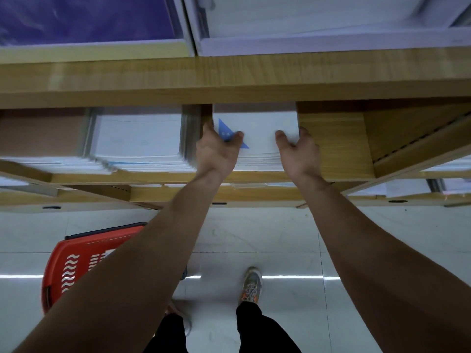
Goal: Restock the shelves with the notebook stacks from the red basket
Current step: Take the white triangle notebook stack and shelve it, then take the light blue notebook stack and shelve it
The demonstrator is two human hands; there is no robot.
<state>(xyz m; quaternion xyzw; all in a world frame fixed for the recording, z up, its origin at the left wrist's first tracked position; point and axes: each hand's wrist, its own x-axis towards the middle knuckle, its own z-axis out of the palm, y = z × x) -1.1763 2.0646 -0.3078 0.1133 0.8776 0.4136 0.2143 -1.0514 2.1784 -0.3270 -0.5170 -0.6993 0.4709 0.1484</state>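
Observation:
A stack of white notebooks [257,131] with a blue triangle on the top cover sits in the middle wooden shelf [334,146] compartment. My left hand [216,151] grips its left side, thumb on the cover. On the stack's right side, my right hand [297,151] holds it the same way. The red basket [68,266] stands on the floor at lower left, mostly hidden behind my left forearm; its contents cannot be seen.
More white notebook stacks [137,141] fill the compartment to the left. A bare wooden space lies to the right of the held stack. The shelf above holds a purple pack [86,19] and white paper [318,34]. My feet stand on grey floor tiles [293,240].

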